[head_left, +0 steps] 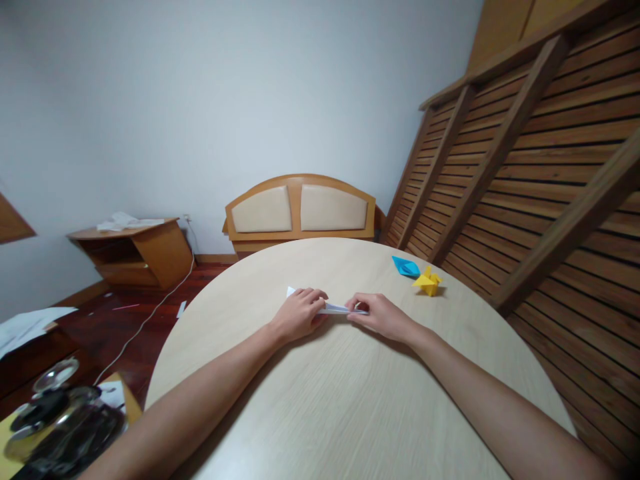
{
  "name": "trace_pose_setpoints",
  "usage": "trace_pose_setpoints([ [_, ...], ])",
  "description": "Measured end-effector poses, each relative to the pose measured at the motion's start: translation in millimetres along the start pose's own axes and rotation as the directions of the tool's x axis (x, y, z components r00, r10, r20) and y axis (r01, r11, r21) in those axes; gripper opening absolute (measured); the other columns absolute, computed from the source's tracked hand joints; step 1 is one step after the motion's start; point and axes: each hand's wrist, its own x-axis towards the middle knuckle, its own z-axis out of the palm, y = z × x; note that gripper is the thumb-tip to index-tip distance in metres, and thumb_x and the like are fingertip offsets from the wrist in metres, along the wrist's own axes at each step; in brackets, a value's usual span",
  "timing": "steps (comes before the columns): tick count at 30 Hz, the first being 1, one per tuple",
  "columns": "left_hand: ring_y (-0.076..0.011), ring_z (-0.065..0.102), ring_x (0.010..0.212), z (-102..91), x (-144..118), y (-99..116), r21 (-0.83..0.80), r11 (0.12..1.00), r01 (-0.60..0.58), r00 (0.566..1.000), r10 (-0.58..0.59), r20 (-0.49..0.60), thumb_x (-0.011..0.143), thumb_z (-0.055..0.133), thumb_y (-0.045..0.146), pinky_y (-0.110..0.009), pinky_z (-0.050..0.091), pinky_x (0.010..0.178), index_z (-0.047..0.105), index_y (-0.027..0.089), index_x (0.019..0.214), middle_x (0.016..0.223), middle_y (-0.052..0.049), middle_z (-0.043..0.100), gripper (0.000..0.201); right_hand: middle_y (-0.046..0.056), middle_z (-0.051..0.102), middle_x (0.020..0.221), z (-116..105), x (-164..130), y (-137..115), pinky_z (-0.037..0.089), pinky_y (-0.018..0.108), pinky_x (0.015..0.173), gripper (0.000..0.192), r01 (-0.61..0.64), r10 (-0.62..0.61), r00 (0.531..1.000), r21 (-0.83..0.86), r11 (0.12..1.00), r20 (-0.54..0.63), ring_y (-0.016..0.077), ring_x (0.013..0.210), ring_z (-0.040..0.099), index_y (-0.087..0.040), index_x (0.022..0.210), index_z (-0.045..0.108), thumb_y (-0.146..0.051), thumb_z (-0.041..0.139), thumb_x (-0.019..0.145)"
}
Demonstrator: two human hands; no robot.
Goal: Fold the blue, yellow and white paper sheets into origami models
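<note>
two bare hands are meeting over a round, pale wooden table point(350, 400), and everything else is sitting around them. starting at the far left, a dark cluttered heap with shiny glass lids point(55, 413) is lying low in the corner, and some white sheets point(25, 327) are resting just above it on a dark surface. further back, a low wooden cabinet point(135, 253) is standing against the wall with crumpled white paper on top, and a white cable point(150, 317) is trailing from it across the dark red floor. moving inward, the left hand point(299, 313) is lying knuckles up on the table, its fingers curled down and pressing on the left part of a folded white paper point(336, 308). that paper is lying flat near the middle of the table, stretched as a narrow strip between both hands, with one small corner poking out beyond the left hand. the right hand point(381, 316) is pinching the paper's right end between thumb and fingertips. behind the table a padded wooden headboard point(300, 210) is leaning at the wall. further right, a blue folded paper point(405, 267) and a yellow paper figure point(427, 281) are sitting just beside each other near the table's far edge, well apart from the hands. slatted wooden panels point(540, 173) are filling the right side.
</note>
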Motion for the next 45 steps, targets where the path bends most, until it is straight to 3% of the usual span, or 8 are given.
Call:
trace_pose_setpoints([
  [5,-0.0214,0.062,0.093,-1.2,1,2,0.073,0.997,-0.021,0.999,0.019,0.028,0.090,0.056,0.018,-0.033,0.049,0.079,0.062,0.019,0.107,0.104,-0.008,0.067,0.019,0.009,0.070,0.114,-1,2,4,0.049,0.035,0.091,0.007,0.088,-0.086,0.995,0.029,0.996,-0.055,0.0220,0.100,0.066,-0.019,0.081,0.074,-0.020,0.067,0.080],
  [15,-0.0270,0.055,0.118,-15.7,4,17,-0.047,0.998,0.041,0.999,-0.043,-0.031,0.096,0.048,0.032,-0.045,0.045,0.099,0.062,0.017,0.106,0.131,-0.013,0.059,0.022,0.008,0.074,0.102,-4,3,0,0.053,0.034,0.087,0.018,0.442,-0.452,0.892,-0.206,0.873,0.000,0.0201,0.095,0.067,-0.021,0.095,0.076,-0.014,0.061,0.089],
  [20,-0.0227,0.061,0.104,-13.4,7,23,-0.109,0.987,0.118,0.991,-0.124,-0.048,0.095,0.050,0.024,-0.047,0.039,0.105,0.056,0.017,0.118,0.111,-0.010,0.068,0.025,0.008,0.075,0.095,-2,2,-7,0.053,0.035,0.084,0.014,0.497,-0.499,0.866,-0.133,0.858,0.013,0.0203,0.091,0.067,-0.021,0.094,0.074,-0.016,0.061,0.090],
  [24,-0.0216,0.061,0.094,-12.7,10,23,-0.122,0.984,0.134,0.988,-0.142,-0.059,0.096,0.052,0.028,-0.039,0.046,0.092,0.061,0.018,0.106,0.099,-0.008,0.066,0.017,0.005,0.073,0.094,1,2,-11,0.053,0.035,0.085,0.011,0.424,-0.424,0.903,-0.019,0.905,-0.071,0.0192,0.091,0.067,-0.022,0.093,0.072,-0.016,0.063,0.089],
  [28,-0.0201,0.063,0.085,-11.7,11,21,-0.096,0.975,0.202,0.974,-0.210,-0.080,0.096,0.052,0.021,-0.035,0.048,0.082,0.062,0.018,0.093,0.092,-0.006,0.067,0.011,0.006,0.070,0.102,7,4,-10,0.054,0.035,0.086,0.018,0.264,-0.233,0.953,0.152,0.953,-0.195,0.0193,0.095,0.067,-0.021,0.101,0.068,-0.019,0.068,0.084],
  [34,-0.0185,0.065,0.075,-17.9,14,29,-0.132,0.942,0.308,0.935,-0.326,-0.139,0.098,0.048,0.024,-0.031,0.047,0.075,0.062,0.019,0.095,0.085,-0.005,0.071,0.015,0.008,0.071,0.100,14,12,-19,0.056,0.035,0.083,0.039,0.101,0.073,0.944,0.491,0.865,-0.322,0.0201,0.093,0.069,-0.019,0.112,0.062,-0.034,0.075,0.078],
  [39,-0.0164,0.063,0.066,-31.7,17,43,-0.320,0.863,0.392,0.895,-0.438,-0.086,0.097,0.050,0.035,-0.027,0.043,0.065,0.065,0.021,0.100,0.080,-0.003,0.071,0.021,0.007,0.074,0.083,10,15,-29,0.056,0.035,0.076,0.047,0.058,0.167,0.938,0.611,0.790,-0.305,0.0205,0.080,0.070,-0.017,0.103,0.065,-0.047,0.080,0.070],
  [45,-0.0130,0.054,0.060,-33.2,20,52,-0.551,0.716,0.428,0.871,-0.489,0.042,0.090,0.058,0.044,-0.023,0.034,0.055,0.068,0.017,0.086,0.070,0.000,0.066,0.028,0.005,0.071,0.069,10,13,-33,0.053,0.031,0.062,0.044,-0.017,0.186,0.954,0.576,0.817,-0.235,0.0181,0.067,0.066,-0.015,0.084,0.071,-0.054,0.081,0.066],
])
